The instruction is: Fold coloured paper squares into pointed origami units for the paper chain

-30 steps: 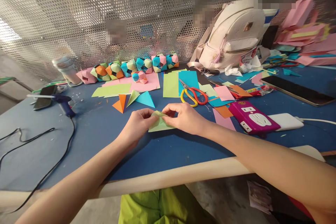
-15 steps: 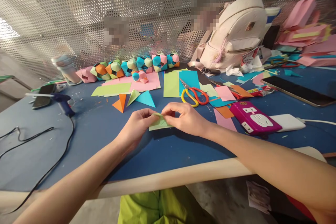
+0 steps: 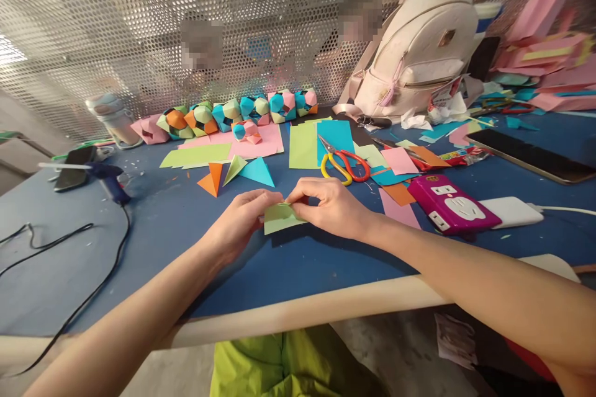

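Between my hands, above the blue table near its front edge, is a small sheet of light green paper (image 3: 280,218). My left hand (image 3: 246,214) is closed on its upper left side, thumb along the top edge. The fingertips of my right hand (image 3: 328,206) pinch the upper right edge. Just beyond lie an orange folded paper piece (image 3: 212,179), a green folded piece (image 3: 234,169) and a blue folded piece (image 3: 257,172). Scissors (image 3: 342,162) with red and yellow handles rest on blue and green sheets behind my right hand.
A row of paper balls (image 3: 228,116) stands along the mesh screen. To the left are a glue gun (image 3: 110,183) with its cord and a bottle (image 3: 113,119). A purple power strip (image 3: 454,205), a phone (image 3: 535,155) and a backpack (image 3: 421,62) occupy the right side.
More of the green paper's face shows below my fingers. My left thumb has shifted to the paper's top edge, while my right hand keeps its pinch.
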The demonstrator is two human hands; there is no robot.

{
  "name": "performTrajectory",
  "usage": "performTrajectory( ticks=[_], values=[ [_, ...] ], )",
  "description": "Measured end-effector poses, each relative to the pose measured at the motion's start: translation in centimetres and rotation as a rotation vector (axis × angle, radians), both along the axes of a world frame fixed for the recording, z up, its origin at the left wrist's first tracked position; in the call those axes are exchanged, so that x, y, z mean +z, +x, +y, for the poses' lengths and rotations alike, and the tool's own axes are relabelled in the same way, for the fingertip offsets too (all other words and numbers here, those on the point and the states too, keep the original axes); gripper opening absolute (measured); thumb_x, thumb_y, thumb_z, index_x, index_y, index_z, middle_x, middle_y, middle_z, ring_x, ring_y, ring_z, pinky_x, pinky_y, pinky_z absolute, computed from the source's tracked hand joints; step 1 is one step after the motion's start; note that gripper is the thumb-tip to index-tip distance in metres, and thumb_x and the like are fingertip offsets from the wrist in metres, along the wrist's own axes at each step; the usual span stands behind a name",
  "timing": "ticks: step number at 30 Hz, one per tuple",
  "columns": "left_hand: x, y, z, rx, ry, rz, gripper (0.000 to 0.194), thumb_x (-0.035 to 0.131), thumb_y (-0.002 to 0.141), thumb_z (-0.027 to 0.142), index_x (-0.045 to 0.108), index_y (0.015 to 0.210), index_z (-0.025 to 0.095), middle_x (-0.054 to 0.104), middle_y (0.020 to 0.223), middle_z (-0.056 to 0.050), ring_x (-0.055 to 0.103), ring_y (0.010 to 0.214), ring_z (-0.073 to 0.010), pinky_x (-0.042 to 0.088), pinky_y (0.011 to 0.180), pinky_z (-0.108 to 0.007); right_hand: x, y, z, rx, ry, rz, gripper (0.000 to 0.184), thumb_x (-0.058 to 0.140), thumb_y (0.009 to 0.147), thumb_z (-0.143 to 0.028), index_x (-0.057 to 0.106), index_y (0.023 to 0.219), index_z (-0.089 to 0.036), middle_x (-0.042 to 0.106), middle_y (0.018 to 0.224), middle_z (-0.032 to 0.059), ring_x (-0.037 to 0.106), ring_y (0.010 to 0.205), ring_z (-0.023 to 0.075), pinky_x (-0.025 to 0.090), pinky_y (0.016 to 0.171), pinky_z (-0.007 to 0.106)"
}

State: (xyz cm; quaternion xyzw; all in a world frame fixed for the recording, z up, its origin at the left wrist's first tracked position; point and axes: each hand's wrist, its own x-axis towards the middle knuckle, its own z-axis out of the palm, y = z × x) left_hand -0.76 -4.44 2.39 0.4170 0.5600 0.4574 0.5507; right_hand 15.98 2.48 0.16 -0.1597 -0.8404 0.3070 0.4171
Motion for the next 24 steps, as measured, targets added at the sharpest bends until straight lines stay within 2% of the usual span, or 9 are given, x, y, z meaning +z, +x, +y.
performTrajectory(
  ticks=[4, 11, 20, 24],
  values=[
    [-0.11, -0.04, 0.17, -0.039, -0.018, 0.021, 0.023, 0.076, 0.064, 0.030, 0.064, 0.074, 0.014, 0.061, 0.070, -0.002, 0.056, 0.064, -0.0139, 0.039, 0.064, -0.028, 0.12, 0.03, -0.09, -0.012, -0.035, -0.019, 0.012, 0.059, 0.078, -0.007, 0.065, 0.073, -0.016, 0.061, 0.069, -0.0010, 0.054, 0.062, 0.0095, 0.042, 0.058, 0.021],
    [-0.07, -0.22, 0.08, 0.005, 0.014, 0.075, 0.023, 0.078, 0.060, 0.027, 0.065, 0.073, 0.013, 0.063, 0.069, -0.002, 0.056, 0.063, -0.0129, 0.038, 0.064, -0.028, 0.34, 0.08, -0.04, -0.015, -0.035, -0.083, 0.009, 0.062, 0.080, -0.009, 0.068, 0.078, -0.015, 0.065, 0.074, 0.0009, 0.058, 0.068, 0.0112, 0.045, 0.063, 0.022],
    [-0.09, -0.17, -0.15, 0.036, 0.093, 0.250, 0.018, 0.074, 0.066, 0.030, 0.068, 0.074, 0.015, 0.062, 0.069, 0.000, 0.049, 0.063, -0.0103, 0.034, 0.059, -0.024, 0.29, 0.11, -0.06, -0.007, -0.006, -0.090, 0.009, 0.060, 0.081, -0.010, 0.068, 0.080, -0.015, 0.065, 0.075, 0.0012, 0.057, 0.068, 0.0114, 0.045, 0.063, 0.023],
    [0.19, -0.14, -0.20, 0.008, 0.095, 0.236, 0.019, 0.072, 0.069, 0.033, 0.069, 0.075, 0.015, 0.064, 0.073, -0.001, 0.052, 0.067, -0.0120, 0.038, 0.063, -0.026, 0.60, 0.14, -0.29, -0.037, -0.101, -0.076, 0.009, 0.059, 0.079, -0.011, 0.068, 0.076, -0.015, 0.064, 0.071, 0.0007, 0.056, 0.065, 0.0114, 0.044, 0.061, 0.023]
  ],
)
